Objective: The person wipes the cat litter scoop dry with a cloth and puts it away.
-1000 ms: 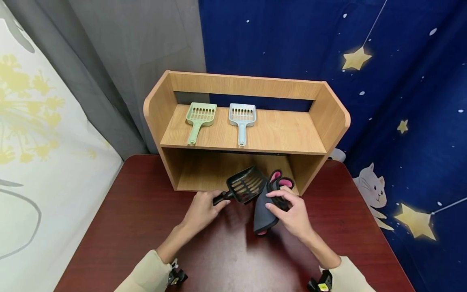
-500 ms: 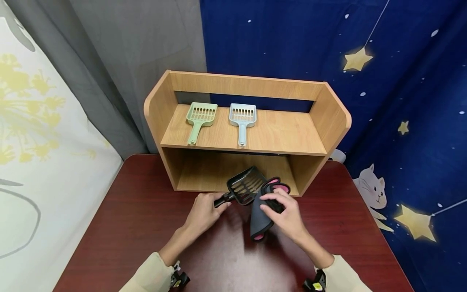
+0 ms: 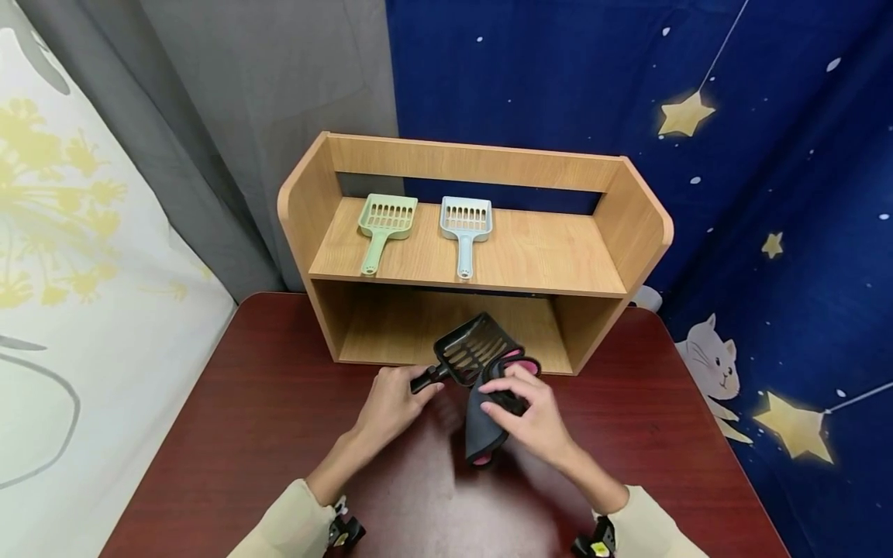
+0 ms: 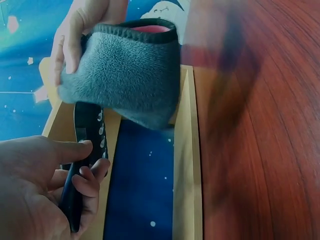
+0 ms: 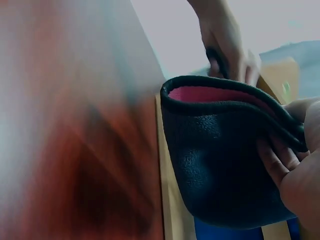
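In the head view, my left hand [image 3: 391, 399] grips the handle of a black slotted litter scoop [image 3: 481, 341], held tilted up in front of the shelf's lower opening. My right hand [image 3: 533, 411] pinches a folded grey cloth [image 3: 483, 430] with black edging and pink inside. The cloth overlaps the scoop's right lower edge; whether it touches is hard to tell. Fuzzy grey cloth [image 4: 130, 70] covers the scoop's head in the left wrist view, where the thumb and curled fingers are round the handle [image 4: 75, 195]. A dark smooth side of the cloth [image 5: 225, 165] faces the right wrist camera.
A two-level wooden shelf [image 3: 558, 252] stands at the back of the dark red table [image 3: 279, 434]. On its upper board lie a green litter scoop [image 3: 384, 221] and a light blue one [image 3: 465, 225]. Curtains hang behind and at the sides.
My right hand has carried the cloth left and slightly toward me, along the scoop's edge. The left hand and the black scoop have stayed nearly still.
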`<state>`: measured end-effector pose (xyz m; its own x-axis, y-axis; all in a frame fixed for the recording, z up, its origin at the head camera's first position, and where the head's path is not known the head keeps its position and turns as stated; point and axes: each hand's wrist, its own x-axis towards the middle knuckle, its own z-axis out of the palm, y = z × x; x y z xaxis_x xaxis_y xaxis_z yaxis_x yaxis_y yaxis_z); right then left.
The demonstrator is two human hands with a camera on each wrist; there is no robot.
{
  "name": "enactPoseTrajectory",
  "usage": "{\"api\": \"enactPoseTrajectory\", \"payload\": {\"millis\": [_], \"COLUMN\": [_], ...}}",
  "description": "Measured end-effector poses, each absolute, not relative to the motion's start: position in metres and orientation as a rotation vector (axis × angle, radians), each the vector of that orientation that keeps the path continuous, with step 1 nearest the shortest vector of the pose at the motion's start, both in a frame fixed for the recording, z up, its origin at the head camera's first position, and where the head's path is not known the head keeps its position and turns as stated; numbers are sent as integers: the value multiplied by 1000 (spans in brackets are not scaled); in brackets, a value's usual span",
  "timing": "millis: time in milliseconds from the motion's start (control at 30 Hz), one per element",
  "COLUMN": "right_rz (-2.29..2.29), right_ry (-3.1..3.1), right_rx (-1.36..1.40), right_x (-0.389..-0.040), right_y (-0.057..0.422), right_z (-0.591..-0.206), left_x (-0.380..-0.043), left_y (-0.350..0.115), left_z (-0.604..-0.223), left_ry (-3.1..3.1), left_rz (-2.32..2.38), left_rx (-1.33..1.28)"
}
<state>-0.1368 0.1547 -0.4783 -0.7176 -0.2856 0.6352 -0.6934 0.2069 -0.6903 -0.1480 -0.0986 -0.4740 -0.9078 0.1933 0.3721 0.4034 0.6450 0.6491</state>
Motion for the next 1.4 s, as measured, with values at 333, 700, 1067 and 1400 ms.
{"api": "enactPoseTrajectory", "payload": {"millis": [333, 700, 1067, 1400], "right_rz": [1461, 1469, 1466, 1338], "right_ry": [-2135, -2234, -2299, -2362], "right_rx": [1010, 680, 623, 758], "right_x": [-128, -152, -162, -161], "right_y": [141, 187, 227, 271], "right_z": [-479, -472, -465, -458], "left_x": [-148, -142, -142, -153], "left_y": [-91, -97, -104, -115], "left_z": [-470, -476, -485, -494], "left_ry": [-2586, -2625, -2691, -2696], "left_rz": [-1109, -1116, -1182, -1183], "left_rx": [-462, -487, -455, -365]}}
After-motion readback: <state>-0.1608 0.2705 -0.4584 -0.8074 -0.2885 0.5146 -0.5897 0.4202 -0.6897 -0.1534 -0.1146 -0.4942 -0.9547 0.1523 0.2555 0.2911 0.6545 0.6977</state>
